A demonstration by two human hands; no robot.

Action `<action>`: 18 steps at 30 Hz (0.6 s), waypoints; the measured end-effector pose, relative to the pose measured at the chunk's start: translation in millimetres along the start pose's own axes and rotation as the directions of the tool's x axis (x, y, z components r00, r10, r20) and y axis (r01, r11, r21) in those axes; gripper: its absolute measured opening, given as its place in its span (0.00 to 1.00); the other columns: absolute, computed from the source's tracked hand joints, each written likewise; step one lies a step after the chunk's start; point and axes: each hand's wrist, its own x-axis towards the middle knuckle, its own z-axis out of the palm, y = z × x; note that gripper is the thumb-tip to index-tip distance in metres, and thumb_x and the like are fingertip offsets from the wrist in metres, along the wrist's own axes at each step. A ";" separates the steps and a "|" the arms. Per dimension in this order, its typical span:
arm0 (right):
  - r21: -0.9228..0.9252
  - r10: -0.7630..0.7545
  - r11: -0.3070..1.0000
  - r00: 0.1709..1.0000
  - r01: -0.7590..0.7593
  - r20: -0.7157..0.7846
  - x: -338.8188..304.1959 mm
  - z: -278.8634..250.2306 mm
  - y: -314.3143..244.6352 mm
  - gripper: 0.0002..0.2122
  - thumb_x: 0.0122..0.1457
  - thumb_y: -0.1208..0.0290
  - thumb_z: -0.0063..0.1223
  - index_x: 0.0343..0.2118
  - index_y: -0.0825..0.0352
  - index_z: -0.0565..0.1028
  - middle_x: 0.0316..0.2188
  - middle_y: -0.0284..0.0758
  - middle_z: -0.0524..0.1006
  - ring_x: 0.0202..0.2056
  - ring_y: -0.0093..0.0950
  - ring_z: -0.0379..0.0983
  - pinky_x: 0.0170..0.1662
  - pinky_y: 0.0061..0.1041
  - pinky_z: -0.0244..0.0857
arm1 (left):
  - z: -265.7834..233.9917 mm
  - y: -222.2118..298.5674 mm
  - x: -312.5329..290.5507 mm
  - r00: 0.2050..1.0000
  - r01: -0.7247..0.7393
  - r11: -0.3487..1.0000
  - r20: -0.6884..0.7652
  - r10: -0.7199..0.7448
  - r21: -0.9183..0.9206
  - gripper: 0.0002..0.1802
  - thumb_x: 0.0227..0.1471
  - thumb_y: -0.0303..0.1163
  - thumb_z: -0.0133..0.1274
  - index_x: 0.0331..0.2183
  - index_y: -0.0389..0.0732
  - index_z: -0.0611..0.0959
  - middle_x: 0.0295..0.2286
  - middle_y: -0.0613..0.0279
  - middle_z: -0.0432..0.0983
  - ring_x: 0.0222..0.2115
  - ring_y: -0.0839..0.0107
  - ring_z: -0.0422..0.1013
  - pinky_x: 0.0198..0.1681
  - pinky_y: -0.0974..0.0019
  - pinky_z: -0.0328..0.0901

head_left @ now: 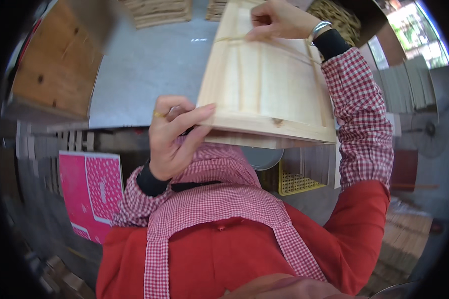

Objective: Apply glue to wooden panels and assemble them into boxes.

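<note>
Red garment lay nearest the camera; band crossed wooden panel

Head view. Checked apron covered the front of the garment. Beyond it, the pale wooden panel sat tilted above the near edge of the grey table, with its near end overhanging toward the body.

Work status: partly complete, as judged from this view. Done: the thin, yellowish band lay over the far part of the panel's upper face and ran toward both long sides. Outstanding: release of the band, since the fingers were at it, and release of the panel. The underside was hidden, so a full loop could not be confirmed.

Position relative to the grip: the left hand was closed on the near left corner of the panel, one fingertip on the upper face and another digit against the edge below. The right hand was above the far part of the face, fingers curled, with one digit's tip touching down at the band. Whether that hand pinched the band or only pressed it could not be told.

Adjacent items: a pile of yellowish strands lay just beyond the right wrist; stacked wooden pieces lay at the far side of the table.
</note>
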 end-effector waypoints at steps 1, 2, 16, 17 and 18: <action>0.006 0.020 1.000 1.000 -0.020 -0.021 -9.4 -7.0 1.4 0.14 0.54 0.62 0.57 0.24 0.70 0.74 0.16 0.38 0.70 0.20 0.25 0.67 0.26 0.27 0.61 | -0.5 0.3 0.6 1.000 0.018 0.999 0.022 -0.019 0.031 0.21 0.45 0.14 0.54 0.45 0.35 0.79 0.40 0.57 0.64 0.37 0.71 0.67 0.36 0.71 0.64; 0.092 0.047 0.995 0.988 -0.034 -0.150 -19.8 -13.6 4.2 0.14 0.54 0.63 0.58 0.24 0.71 0.74 0.16 0.39 0.70 0.20 0.25 0.67 0.26 0.27 0.61 | 3.6 0.7 -0.1 0.999 0.003 1.000 0.049 -0.004 0.028 0.21 0.45 0.14 0.54 0.45 0.35 0.79 0.40 0.57 0.64 0.37 0.71 0.67 0.36 0.71 0.64; 0.125 0.644 0.743 0.650 -0.658 -0.404 -118.4 164.1 259.8 0.11 0.54 0.65 0.50 0.31 0.68 0.78 0.28 0.45 0.77 0.32 0.43 0.75 0.38 0.39 0.68 | 32.1 0.8 6.7 0.964 0.250 0.961 -0.124 -0.236 0.117 0.26 0.55 0.26 0.44 0.55 0.29 0.67 0.50 0.46 0.64 0.51 0.60 0.62 0.54 0.62 0.56; 0.106 0.649 0.734 0.647 -0.671 -0.399 -117.1 176.4 267.2 0.10 0.53 0.66 0.49 0.31 0.68 0.77 0.29 0.46 0.77 0.33 0.44 0.74 0.39 0.39 0.67 | 34.0 -0.2 6.9 0.965 0.246 0.962 -0.122 -0.232 0.119 0.26 0.55 0.26 0.44 0.55 0.29 0.67 0.50 0.46 0.64 0.51 0.60 0.62 0.54 0.62 0.56; 0.087 0.651 0.730 0.651 -0.678 -0.391 -112.8 181.5 269.8 0.10 0.53 0.67 0.49 0.31 0.69 0.77 0.30 0.47 0.77 0.35 0.45 0.74 0.39 0.39 0.67 | 35.2 -0.1 5.4 0.962 0.255 0.962 -0.129 -0.242 0.096 0.25 0.55 0.27 0.44 0.55 0.29 0.67 0.51 0.46 0.64 0.51 0.60 0.62 0.54 0.62 0.56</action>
